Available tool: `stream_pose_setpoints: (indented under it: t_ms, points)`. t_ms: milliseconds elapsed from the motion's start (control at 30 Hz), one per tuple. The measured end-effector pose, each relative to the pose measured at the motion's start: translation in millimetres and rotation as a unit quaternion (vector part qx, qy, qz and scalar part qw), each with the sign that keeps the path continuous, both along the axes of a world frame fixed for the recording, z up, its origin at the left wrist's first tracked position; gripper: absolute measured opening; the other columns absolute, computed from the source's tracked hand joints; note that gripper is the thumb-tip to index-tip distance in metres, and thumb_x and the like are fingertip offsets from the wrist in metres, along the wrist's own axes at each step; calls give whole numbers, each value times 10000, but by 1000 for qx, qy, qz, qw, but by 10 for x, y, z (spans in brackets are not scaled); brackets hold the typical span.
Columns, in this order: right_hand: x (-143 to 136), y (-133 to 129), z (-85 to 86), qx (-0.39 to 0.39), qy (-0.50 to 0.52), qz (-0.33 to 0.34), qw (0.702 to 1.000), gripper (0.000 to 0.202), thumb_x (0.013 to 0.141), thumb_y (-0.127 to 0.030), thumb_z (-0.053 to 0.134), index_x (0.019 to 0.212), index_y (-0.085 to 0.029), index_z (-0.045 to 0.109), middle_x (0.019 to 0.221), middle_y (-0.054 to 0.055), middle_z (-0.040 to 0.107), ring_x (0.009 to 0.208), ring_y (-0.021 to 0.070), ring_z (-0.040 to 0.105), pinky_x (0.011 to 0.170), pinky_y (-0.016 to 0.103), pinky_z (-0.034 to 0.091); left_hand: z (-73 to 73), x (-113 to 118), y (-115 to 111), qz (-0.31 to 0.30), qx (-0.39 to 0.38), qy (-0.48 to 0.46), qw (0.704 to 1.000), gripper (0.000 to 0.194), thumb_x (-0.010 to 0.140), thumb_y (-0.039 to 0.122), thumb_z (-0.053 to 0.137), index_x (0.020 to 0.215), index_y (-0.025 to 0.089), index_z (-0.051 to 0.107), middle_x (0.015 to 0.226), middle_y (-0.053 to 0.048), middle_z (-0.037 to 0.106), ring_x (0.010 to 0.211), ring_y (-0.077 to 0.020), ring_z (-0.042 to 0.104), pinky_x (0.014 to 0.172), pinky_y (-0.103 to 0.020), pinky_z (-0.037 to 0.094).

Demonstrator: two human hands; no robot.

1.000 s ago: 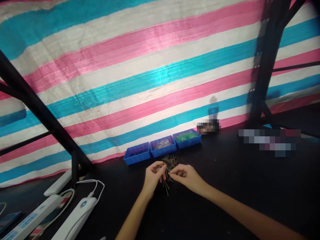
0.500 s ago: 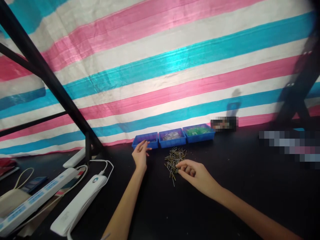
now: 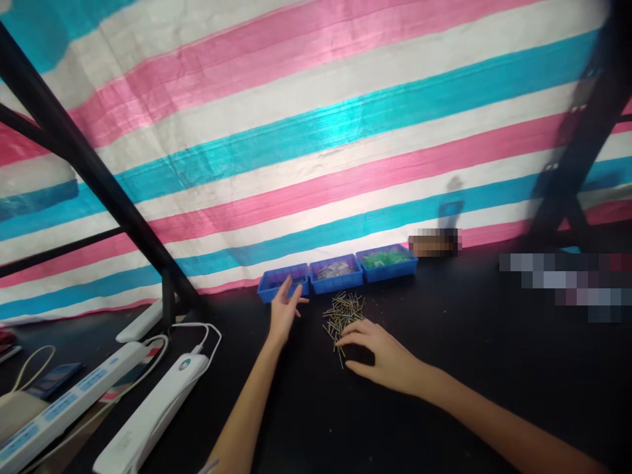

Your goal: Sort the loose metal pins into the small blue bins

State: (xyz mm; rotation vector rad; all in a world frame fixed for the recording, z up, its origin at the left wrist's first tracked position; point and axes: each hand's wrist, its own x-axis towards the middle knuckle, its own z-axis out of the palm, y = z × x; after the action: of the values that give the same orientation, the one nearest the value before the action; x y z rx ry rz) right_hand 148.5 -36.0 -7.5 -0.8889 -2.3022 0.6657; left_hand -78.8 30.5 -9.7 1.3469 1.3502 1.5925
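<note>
Left hand spread wide, empty, just below leftmost blue tray, frame centre; right hand loosely curled, fingertips on pile of pins

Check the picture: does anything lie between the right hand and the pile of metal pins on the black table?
Nothing visible does. The right hand rests at the near edge of the pile of metal pins, fingertips touching it.

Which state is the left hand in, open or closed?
Open: left hand has fingers spread, holding nothing, by the left bin.
</note>
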Motion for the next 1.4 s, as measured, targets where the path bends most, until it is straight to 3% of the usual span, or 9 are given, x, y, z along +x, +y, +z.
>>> stream_pose_setpoints:
  t_ms: [100,233,367,467,600,833,1167,1400]
  points:
    - [-3,-43,29,-4,-36,37,999,341,729,-317,577,1070,-311,573,1198,31,487,1112,228,402,969,430,221,-20,40,-48,-2,5,61,998,495,735,436,548,1141,155,508,1067,-131,570,544,-86,571,351,-142,326]
    - [3,-32,-14,16,-41,55,997,284,745,-340,566,1025,-318,605,1178,17,517,1114,216,405,950,391,235,-6,149,-163,-32,14,185,982,364,795,436,439,959,146,585,829,-65,607,507,-82,504,402,-173,330]
    - [13,36,-66,39,-27,9,999,176,763,-296,553,908,-280,651,1075,16,582,1026,190,471,886,337,285,74,301,-335,-75,42,414,906,295,794,382,437,701,173,624,683,-14,558,553,-100,481,495,-207,324]
    - [29,84,-74,50,-25,-23,998,138,766,-244,545,845,-269,655,979,5,615,947,172,507,815,307,318,150,407,-446,-110,30,495,862,262,787,352,438,698,189,623,666,-9,543,567,-112,478,495,-211,294]
    - [49,131,-80,56,-21,-80,995,148,749,-184,545,826,-269,639,915,-9,610,874,157,516,802,308,323,222,486,-528,-133,25,503,853,227,780,333,440,757,201,624,690,-15,556,598,-128,492,506,-209,300]
    - [77,180,-113,68,-13,-158,985,328,655,-234,627,981,-252,592,1036,27,548,946,192,477,795,304,347,258,539,-596,-155,23,487,859,235,720,369,522,853,209,630,692,-17,579,565,-129,478,504,-217,308]
    - [101,190,-105,48,-8,-162,986,159,694,-231,596,843,-271,636,881,-7,612,877,188,500,795,332,332,267,375,-538,-211,-43,477,852,573,452,543,701,928,237,608,833,1,545,634,-129,482,554,-219,353]
    - [104,193,-106,50,-10,-157,986,138,715,-185,564,798,-261,645,844,-6,626,832,181,511,731,304,334,215,271,-481,-204,-56,479,852,413,467,494,716,737,196,619,776,12,544,665,-129,486,566,-212,347]
